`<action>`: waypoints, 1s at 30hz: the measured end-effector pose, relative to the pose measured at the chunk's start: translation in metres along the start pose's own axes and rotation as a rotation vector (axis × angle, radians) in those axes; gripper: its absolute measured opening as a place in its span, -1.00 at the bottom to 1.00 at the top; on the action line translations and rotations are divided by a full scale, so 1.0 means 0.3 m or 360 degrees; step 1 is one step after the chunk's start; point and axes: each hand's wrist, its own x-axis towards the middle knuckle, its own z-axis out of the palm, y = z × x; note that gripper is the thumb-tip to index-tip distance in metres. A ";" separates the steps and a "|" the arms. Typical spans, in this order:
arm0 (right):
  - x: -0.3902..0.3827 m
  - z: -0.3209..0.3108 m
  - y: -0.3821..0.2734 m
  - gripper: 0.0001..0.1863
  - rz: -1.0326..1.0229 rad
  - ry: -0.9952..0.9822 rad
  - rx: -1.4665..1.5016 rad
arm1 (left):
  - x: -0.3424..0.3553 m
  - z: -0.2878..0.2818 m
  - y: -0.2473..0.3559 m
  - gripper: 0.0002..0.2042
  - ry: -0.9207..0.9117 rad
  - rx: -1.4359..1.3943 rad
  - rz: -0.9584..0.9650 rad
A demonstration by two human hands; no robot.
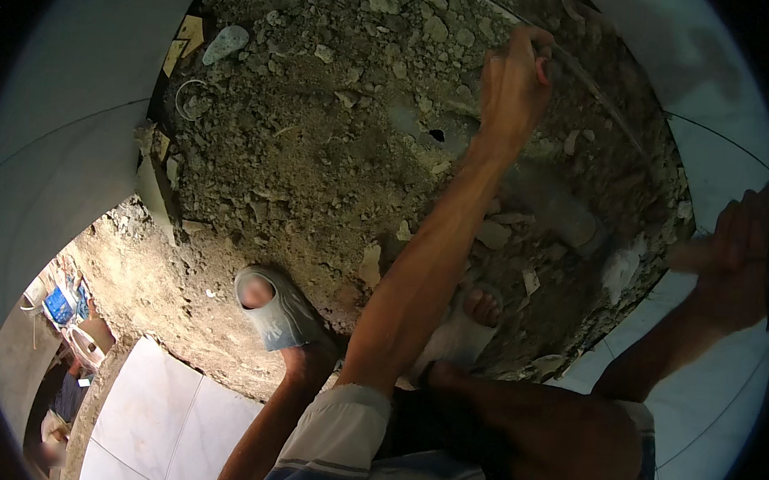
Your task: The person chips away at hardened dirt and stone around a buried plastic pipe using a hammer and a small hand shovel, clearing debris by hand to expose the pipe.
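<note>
My left hand (pixel 516 86) is closed in a fist at the upper right, over broken soil. A long thin rod (pixel 602 99) shows on both sides of the fist and seems to pass through it. Something small and red (pixel 543 70) peeks out between the fingers. At the far right my right hand (pixel 736 258), blurred, is wrapped around a tool with a wooden-looking handle (pixel 693 255). Dark shadow at the picture's rim hides the tool's other end. The hands are well apart.
Rubble and loose soil (pixel 303 140) lie between white tiled surfaces (pixel 154 410). A small dark hole (pixel 436 135) and a dusty grey pipe-like piece (pixel 568 219) show in the soil. My feet wear grey slippers (pixel 281 313). Mixed household things (pixel 88 337) lie at lower left.
</note>
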 end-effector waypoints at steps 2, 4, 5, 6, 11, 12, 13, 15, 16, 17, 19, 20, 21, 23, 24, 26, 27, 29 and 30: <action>-0.088 0.172 -0.023 -0.45 -0.0270 -0.0165 -0.0751 | -0.022 -0.021 -0.008 -0.56 -0.0130 0.0101 -0.0149; -0.152 0.435 -0.135 -0.49 0.0653 -0.0717 -0.0480 | -0.012 -0.055 -0.003 -0.54 -0.0171 0.0157 -0.0197; -0.147 0.403 -0.130 -0.49 0.0762 -0.0835 -0.0542 | -0.009 -0.051 0.016 -0.54 -0.0155 0.0104 -0.0191; -0.145 0.414 -0.112 -0.48 0.0856 -0.0960 -0.0549 | -0.012 -0.066 0.017 -0.54 -0.0159 0.0100 -0.0189; 0.042 0.085 -0.167 -0.52 0.0923 0.0213 0.0577 | -0.046 -0.057 0.013 -0.54 -0.0156 0.0065 -0.0221; 0.066 0.101 -0.175 -0.56 0.0859 0.0220 0.0561 | -0.011 -0.037 0.012 -0.54 -0.0061 0.0020 -0.0105; 0.093 0.117 -0.177 -0.60 0.0786 0.0233 0.0538 | 0.008 -0.017 0.022 -0.56 -0.0062 0.0011 -0.0097; -0.001 0.302 -0.198 -0.69 0.1096 -0.0484 0.0341 | -0.016 -0.015 -0.006 -0.58 -0.0084 0.0059 -0.0098; -0.043 0.388 -0.207 -0.73 0.1223 -0.0844 0.0233 | -0.016 -0.029 -0.013 -0.59 -0.0120 0.0100 -0.0090; -0.067 0.398 -0.174 -0.75 0.0890 -0.0925 0.0021 | -0.026 -0.042 -0.015 -0.60 -0.0159 0.0137 -0.0086; -0.054 0.349 -0.023 -0.77 -0.0294 -0.0627 -0.0537 | -0.003 -0.026 0.012 -0.62 -0.0186 0.0189 -0.0097; -0.050 0.304 -0.064 -0.75 -0.0196 -0.0393 -0.0383 | 0.016 -0.014 0.030 -0.62 -0.0184 0.0222 -0.0127; -0.064 0.298 -0.104 -0.72 -0.0117 -0.0166 -0.0172 | -0.025 -0.021 0.017 -0.63 -0.0203 0.0277 -0.0214; 0.011 0.169 -0.137 -0.65 0.0627 -0.0435 0.1169 | -0.055 -0.037 -0.006 -0.62 -0.0212 0.0234 -0.0229; 0.008 0.124 -0.107 -0.61 0.0483 -0.0274 0.1062 | -0.024 -0.007 0.000 -0.62 -0.0200 0.0196 -0.0178; -0.066 0.230 -0.017 -0.51 -0.0005 -0.0072 -0.0011 | -0.017 0.038 0.007 -0.63 -0.0168 0.0188 -0.0085; -0.122 0.328 -0.036 -0.46 0.0182 -0.0199 -0.0126 | -0.014 0.027 -0.004 -0.63 -0.0149 0.0222 -0.0033; -0.156 0.479 -0.116 -0.36 0.1105 -0.0780 0.0138 | -0.025 0.006 -0.040 -0.63 -0.0232 0.0313 0.0007; -0.121 0.444 -0.155 -0.38 0.1120 -0.0811 0.0150 | -0.059 -0.009 -0.047 -0.63 -0.0294 0.0333 -0.0005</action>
